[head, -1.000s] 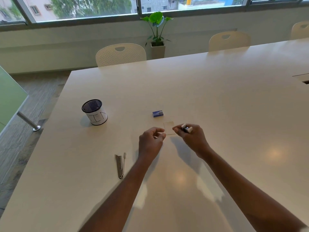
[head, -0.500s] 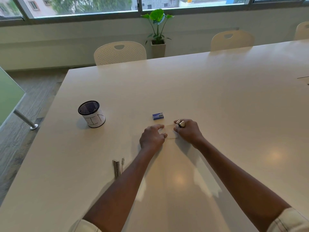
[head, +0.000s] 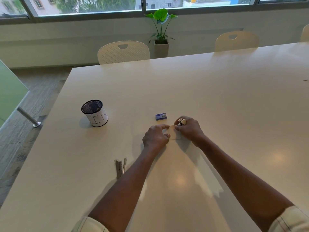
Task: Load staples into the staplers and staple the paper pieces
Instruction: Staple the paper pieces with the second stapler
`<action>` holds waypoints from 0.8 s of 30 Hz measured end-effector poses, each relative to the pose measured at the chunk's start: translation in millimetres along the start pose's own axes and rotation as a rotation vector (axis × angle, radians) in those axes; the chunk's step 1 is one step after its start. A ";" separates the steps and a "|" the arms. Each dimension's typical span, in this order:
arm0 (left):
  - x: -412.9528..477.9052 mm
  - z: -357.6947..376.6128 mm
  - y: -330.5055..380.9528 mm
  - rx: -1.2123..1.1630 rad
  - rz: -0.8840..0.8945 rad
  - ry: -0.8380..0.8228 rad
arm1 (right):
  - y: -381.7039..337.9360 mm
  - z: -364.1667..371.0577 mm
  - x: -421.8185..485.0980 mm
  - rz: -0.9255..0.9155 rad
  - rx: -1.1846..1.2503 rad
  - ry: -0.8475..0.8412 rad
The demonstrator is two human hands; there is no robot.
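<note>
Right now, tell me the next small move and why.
Probably squeeze the small stapler down on the far corner of the paper pieces. The right hand holds it there, and the left hand presses the paper flat on the table. Whether the corner sits in its mouth is unclear.

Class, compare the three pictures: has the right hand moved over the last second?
Yes. The right hand, gripping the small white stapler, has shifted forward, nearer the small blue staple box, reaching the pale paper piece.
</note>
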State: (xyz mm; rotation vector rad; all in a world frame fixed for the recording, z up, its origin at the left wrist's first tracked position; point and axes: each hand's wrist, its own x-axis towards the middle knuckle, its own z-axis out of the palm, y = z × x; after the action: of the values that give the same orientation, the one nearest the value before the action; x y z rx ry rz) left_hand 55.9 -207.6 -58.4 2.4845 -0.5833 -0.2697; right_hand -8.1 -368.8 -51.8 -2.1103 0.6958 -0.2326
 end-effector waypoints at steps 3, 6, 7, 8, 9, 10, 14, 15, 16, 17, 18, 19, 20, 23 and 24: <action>-0.3 2.1 -1.3 0.008 0.014 0.008 | 0.5 -0.1 -1.0 0.007 0.040 0.002; -1.2 4.3 -1.6 0.017 0.020 0.020 | 2.2 -1.1 -4.5 -0.001 0.040 -0.017; -1.6 4.6 -1.7 0.013 0.022 0.018 | 3.2 -1.5 -5.5 -0.003 0.051 -0.019; -2.2 4.7 -2.0 0.002 0.020 0.017 | 4.2 -2.0 -6.7 -0.003 0.069 -0.017; -2.7 4.8 -2.8 -0.018 0.016 0.016 | 4.8 -2.8 -7.9 0.000 0.094 -0.012; -3.4 4.3 -4.2 -0.045 0.009 0.016 | 5.6 -3.8 -8.9 0.004 0.127 -0.008; -8.4 0.1 -16.2 -0.352 -0.089 0.074 | 7.2 -9.4 -17.2 0.010 0.359 -0.048; -10.1 -0.8 -18.9 -0.526 -0.128 0.078 | 7.0 -11.0 -20.3 0.011 0.407 -0.066; -13.4 -2.1 -20.5 -0.701 -0.157 0.066 | 6.6 -12.3 -23.5 0.011 0.446 -0.084; -17.3 -4.3 -21.2 -0.842 -0.165 0.045 | 5.3 -13.4 -27.2 0.010 0.475 -0.101; -22.2 -6.6 -21.1 -0.936 -0.153 0.025 | 3.2 -14.1 -31.3 0.008 0.498 -0.114; -27.5 -8.9 -20.9 -0.995 -0.124 0.005 | 0.5 -14.7 -35.7 0.004 0.518 -0.124; -33.6 -11.7 -20.3 -1.032 -0.084 -0.019 | -2.2 -15.3 -40.4 -0.004 0.537 -0.131; -54.2 -20.0 -17.9 -1.094 0.003 -0.093 | -9.3 -17.2 -55.8 -0.052 0.576 -0.158; -60.3 -22.1 -16.5 -1.121 0.011 -0.097 | -11.4 -17.8 -60.9 -0.065 0.580 -0.162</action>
State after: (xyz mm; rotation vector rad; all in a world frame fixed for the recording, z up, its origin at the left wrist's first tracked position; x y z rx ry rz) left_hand 15.1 -156.8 -45.9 1.3873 -0.3283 -0.5350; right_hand -61.1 -341.9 -26.8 -1.5751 0.4000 -0.2597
